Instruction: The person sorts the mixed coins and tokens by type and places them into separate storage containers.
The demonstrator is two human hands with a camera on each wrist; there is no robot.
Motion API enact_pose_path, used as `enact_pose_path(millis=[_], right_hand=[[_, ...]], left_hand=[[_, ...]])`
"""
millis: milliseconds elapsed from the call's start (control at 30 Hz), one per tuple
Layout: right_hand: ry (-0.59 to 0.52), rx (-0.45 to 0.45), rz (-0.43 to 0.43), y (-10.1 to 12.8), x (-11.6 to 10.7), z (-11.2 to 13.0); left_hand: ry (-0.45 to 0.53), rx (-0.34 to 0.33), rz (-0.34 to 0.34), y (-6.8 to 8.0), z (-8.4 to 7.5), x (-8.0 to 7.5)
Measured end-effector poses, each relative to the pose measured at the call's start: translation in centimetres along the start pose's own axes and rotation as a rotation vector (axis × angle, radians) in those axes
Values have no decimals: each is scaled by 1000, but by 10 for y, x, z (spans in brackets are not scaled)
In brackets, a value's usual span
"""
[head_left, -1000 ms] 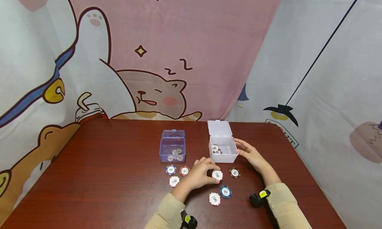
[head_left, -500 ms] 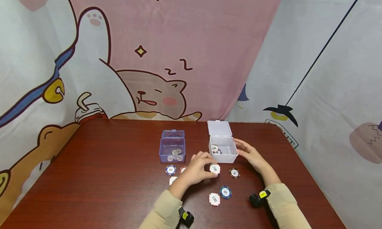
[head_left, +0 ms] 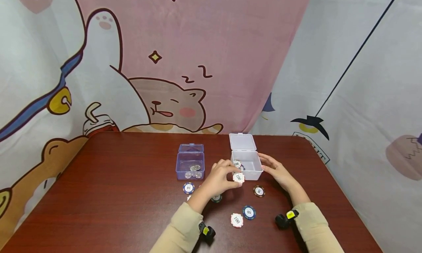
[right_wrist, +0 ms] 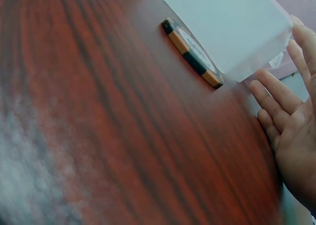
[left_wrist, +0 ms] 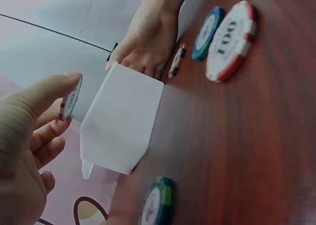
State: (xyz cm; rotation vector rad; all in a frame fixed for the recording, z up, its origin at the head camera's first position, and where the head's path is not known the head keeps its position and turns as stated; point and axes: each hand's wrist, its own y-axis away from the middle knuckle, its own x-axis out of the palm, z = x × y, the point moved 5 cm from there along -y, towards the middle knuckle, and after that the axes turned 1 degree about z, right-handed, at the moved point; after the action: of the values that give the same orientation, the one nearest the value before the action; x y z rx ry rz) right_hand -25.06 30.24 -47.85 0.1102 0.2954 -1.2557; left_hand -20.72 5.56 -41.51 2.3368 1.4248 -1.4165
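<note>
**op:** White plastic box (head_left: 246, 166) sits lid-open on the far middle of the worktop (head_left: 132, 194), with my right hand (head_left: 276, 171) laid against its right wall, fingers relaxed, holding nothing. I'd say it's there to keep the box from sliding.

**reply:** and the left?

**op:** Left hand (head_left: 220, 179) is the working grip, pinching a white 100 chip (head_left: 238, 177) between thumb and fingertips. The chip hangs clear of the worktop, just at the box's near-left corner, not over the opening yet. The left wrist view shows it edge-on beside the box wall.

**reply:** other chips?

**op:** Another 100 chip (head_left: 236, 219) and a blue 50 chip (head_left: 248, 212) lie near me, and a dark chip (head_left: 259, 190) sits just in front of the box. The blue box (head_left: 191, 165) to the left holds coins.
</note>
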Motion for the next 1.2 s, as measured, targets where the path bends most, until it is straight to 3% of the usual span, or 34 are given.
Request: enact_pose_path(millis=[433, 633, 1200], right_hand=[[-13, 3, 3, 1, -1, 2], [4, 12, 5, 1, 1, 8], [16, 5, -5, -1, -3, -7]], left_hand=[[22, -58, -95, -21, 7, -5], [19, -110, -109, -28, 15, -1], [-31, -217, -166, -49, 26, 14]])
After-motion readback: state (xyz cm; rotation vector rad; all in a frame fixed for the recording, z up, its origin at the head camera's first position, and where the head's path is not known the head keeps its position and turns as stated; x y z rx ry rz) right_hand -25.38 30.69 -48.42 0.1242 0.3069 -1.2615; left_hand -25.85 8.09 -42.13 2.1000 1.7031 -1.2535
